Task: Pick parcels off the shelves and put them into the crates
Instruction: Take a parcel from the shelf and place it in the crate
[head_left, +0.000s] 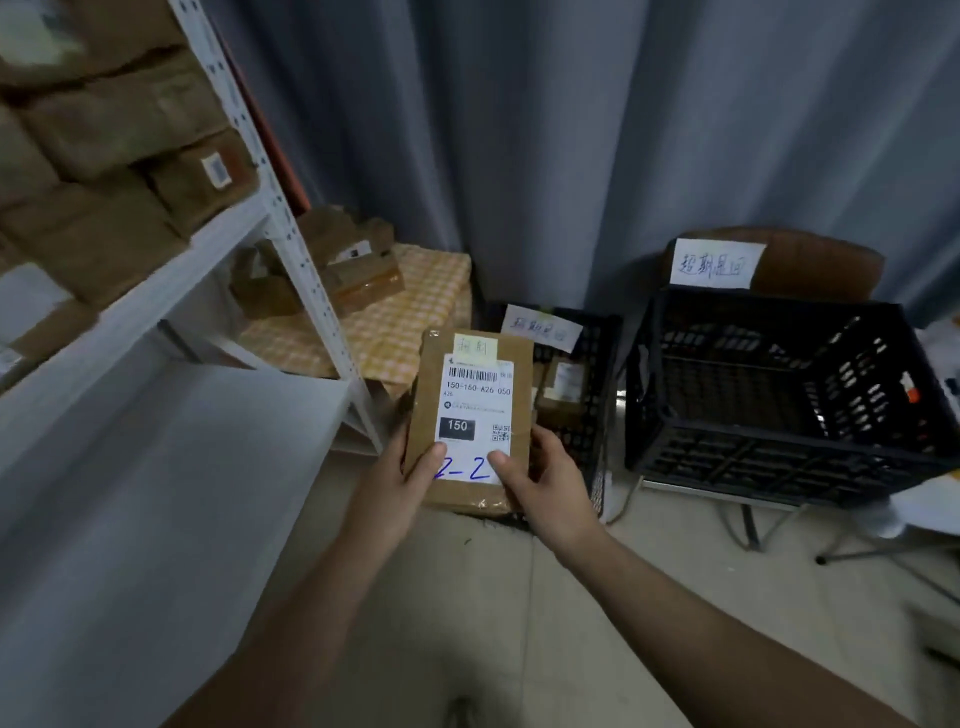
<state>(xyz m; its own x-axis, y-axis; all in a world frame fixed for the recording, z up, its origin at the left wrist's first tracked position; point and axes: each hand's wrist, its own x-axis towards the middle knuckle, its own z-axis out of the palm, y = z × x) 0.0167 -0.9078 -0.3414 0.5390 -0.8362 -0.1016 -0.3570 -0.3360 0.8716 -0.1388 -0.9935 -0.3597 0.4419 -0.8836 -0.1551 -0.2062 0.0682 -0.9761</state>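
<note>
I see a matt brown cardboard parcel (470, 415) with a smooth white paper label (475, 410). The crates (779, 395) are black latticed plastic, dull. The shelves (156, 312) look like white painted metal. Behind hangs grey cloth curtain (571, 156), softly folded.

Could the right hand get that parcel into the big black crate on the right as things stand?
Probably yes. The right hand grips the parcel together with the left hand, and the big black crate stands open-topped just to its right, looking empty, with nothing between them.
</note>
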